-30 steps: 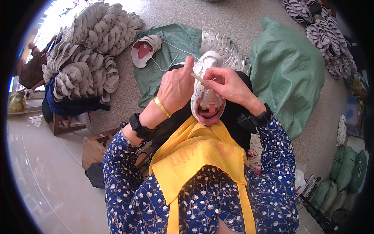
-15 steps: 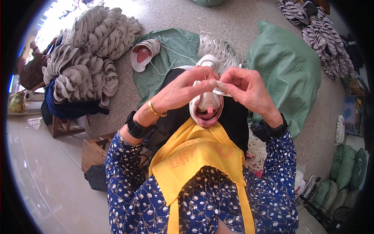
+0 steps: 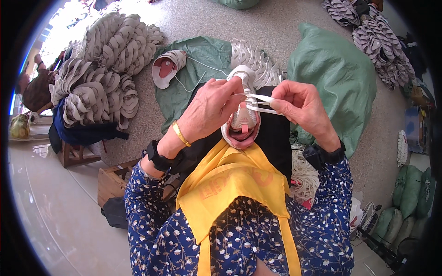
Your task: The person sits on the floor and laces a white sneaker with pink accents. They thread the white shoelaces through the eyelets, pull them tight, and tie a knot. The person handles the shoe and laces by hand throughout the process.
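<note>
A white and pink shoe upper (image 3: 241,122) rests on my lap, its pink-lined opening toward me and its toe pointing away. White shoelace (image 3: 260,97) stretches in loops above its tongue, between my two hands. My left hand (image 3: 212,106), with a gold bangle at the wrist, pinches the lace over the left side of the upper. To the right, my right hand (image 3: 299,106) grips the lace between thumb and forefinger. A second shoe upper (image 3: 168,68) with a pink inside lies beyond my left hand, its loose lace trailing toward the middle.
Large piles of grey-white uppers (image 3: 99,94) stand at the left. A row of uppers (image 3: 253,57) lies on green sheeting (image 3: 195,48) ahead. A full green sack (image 3: 329,83) stands at the right. A bundle of white laces (image 3: 304,177) sits by my right thigh, and a wooden stool (image 3: 110,186) at my left.
My hands have moved apart, the left one back and leftward, the right one slightly rightward. The lace between them is now drawn out and visible.
</note>
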Motion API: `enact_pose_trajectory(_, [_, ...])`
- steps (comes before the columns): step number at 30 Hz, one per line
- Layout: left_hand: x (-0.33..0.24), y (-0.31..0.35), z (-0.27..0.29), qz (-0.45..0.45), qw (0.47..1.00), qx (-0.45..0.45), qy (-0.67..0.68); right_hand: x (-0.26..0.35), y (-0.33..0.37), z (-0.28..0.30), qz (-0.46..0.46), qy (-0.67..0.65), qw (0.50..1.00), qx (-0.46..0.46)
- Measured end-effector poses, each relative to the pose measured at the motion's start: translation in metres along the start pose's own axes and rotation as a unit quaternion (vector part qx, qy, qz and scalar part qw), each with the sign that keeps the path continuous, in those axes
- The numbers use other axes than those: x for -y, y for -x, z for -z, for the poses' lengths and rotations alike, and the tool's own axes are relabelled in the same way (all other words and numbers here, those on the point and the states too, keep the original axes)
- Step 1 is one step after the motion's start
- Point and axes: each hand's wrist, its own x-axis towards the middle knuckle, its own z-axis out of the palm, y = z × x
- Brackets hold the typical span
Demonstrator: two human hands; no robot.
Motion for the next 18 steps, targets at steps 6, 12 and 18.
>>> enact_pose_trajectory(6, [0.005,0.008,-0.014,0.135,0.945,0.001,0.299,-0.002,0.005,0.004,0.035,-0.004,0.999,-0.016])
enact_pose_trajectory(12, [0.003,0.009,-0.013,0.167,0.832,0.004,0.528,-0.008,0.016,0.019,0.034,0.033,0.998,-0.042])
enact_pose_trajectory(18, [0.012,0.010,-0.017,0.160,0.849,-0.001,0.503,-0.025,0.024,0.041,0.009,0.075,0.994,-0.079])
